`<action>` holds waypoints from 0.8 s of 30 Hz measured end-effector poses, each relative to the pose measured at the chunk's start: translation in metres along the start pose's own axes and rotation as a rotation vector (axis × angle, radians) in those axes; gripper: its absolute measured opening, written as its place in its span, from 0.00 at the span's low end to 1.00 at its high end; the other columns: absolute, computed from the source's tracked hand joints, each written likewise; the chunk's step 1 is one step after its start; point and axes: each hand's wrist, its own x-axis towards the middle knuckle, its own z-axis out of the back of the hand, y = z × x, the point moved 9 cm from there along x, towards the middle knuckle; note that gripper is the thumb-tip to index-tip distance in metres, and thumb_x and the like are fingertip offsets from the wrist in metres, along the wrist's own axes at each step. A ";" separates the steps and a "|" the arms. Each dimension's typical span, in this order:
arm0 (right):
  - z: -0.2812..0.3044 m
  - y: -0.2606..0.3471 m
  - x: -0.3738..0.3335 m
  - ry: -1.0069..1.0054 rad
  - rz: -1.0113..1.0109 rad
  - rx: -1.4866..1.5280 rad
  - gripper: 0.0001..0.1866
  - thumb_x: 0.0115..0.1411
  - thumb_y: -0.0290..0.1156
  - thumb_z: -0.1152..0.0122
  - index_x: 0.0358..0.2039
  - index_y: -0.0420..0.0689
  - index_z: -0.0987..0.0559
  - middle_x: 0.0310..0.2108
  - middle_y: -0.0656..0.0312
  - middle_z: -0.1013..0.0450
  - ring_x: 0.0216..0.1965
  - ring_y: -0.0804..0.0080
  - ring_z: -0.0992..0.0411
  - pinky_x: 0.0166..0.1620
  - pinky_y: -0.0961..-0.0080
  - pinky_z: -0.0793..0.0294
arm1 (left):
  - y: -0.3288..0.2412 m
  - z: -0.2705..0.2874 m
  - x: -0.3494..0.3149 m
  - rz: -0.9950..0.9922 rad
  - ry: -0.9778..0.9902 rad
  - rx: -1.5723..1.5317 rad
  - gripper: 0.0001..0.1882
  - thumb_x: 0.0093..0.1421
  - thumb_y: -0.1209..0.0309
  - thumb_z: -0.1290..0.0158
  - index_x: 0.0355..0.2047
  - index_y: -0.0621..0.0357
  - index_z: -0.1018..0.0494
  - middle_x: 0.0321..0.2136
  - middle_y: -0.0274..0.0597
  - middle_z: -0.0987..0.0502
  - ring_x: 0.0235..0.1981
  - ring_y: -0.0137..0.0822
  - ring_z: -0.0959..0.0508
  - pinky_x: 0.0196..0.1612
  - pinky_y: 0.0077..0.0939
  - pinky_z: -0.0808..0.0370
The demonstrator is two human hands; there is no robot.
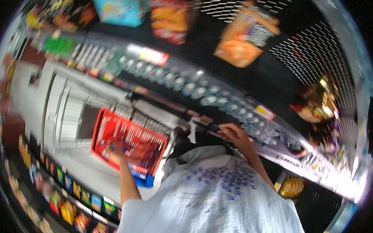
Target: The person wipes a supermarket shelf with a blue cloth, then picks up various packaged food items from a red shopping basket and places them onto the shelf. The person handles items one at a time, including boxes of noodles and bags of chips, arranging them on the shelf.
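Observation:
My left hand is at a red shopping basket, over its near side. Its blurred fingers look curled on the basket, though the handle itself does not stand out. A blue item shows at the basket's near right corner. In front of my body, my right hand is raised beside the edge of a shelf lined with clear bottles. The fingers of that hand are smeared, and a dark shape lies close to their tips; whether they grip it is unclear.
On the upper dark shelf stand an orange packet, a red packet and a light blue box. A yellow packet lies at lower right. Another shelf with colourful packets runs along the lower left. Pale floor lies between the shelves.

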 end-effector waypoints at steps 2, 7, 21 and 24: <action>0.015 0.002 -0.003 -0.035 0.010 -0.056 0.17 0.73 0.38 0.49 0.54 0.43 0.24 0.45 0.56 0.22 0.46 0.70 0.22 0.49 0.73 0.21 | 0.001 -0.058 -0.021 -0.203 0.161 0.386 0.19 0.67 0.71 0.49 0.57 0.63 0.30 0.53 0.47 0.24 0.52 0.43 0.23 0.59 0.39 0.29; 0.079 0.026 -0.030 -0.344 0.255 0.009 0.13 0.72 0.32 0.49 0.53 0.41 0.25 0.40 0.57 0.20 0.43 0.70 0.20 0.44 0.73 0.20 | 0.027 -0.251 -0.178 -0.654 0.503 1.132 0.15 0.70 0.70 0.49 0.51 0.70 0.28 0.48 0.50 0.21 0.47 0.38 0.22 0.54 0.32 0.26; 0.345 0.001 -0.196 -1.582 0.570 0.239 0.26 0.69 0.39 0.42 0.61 0.36 0.31 0.58 0.52 0.30 0.59 0.65 0.33 0.62 0.69 0.35 | 0.140 -0.507 -0.538 -0.401 1.644 0.796 0.22 0.67 0.72 0.46 0.60 0.61 0.33 0.52 0.48 0.23 0.51 0.35 0.23 0.51 0.29 0.28; 0.372 -0.020 -0.192 -1.586 0.466 0.333 0.31 0.68 0.42 0.41 0.63 0.34 0.34 0.61 0.48 0.33 0.62 0.62 0.34 0.63 0.69 0.37 | 0.159 -0.543 -0.600 -0.357 1.822 0.760 0.28 0.65 0.72 0.44 0.65 0.57 0.36 0.58 0.48 0.27 0.53 0.37 0.24 0.54 0.31 0.27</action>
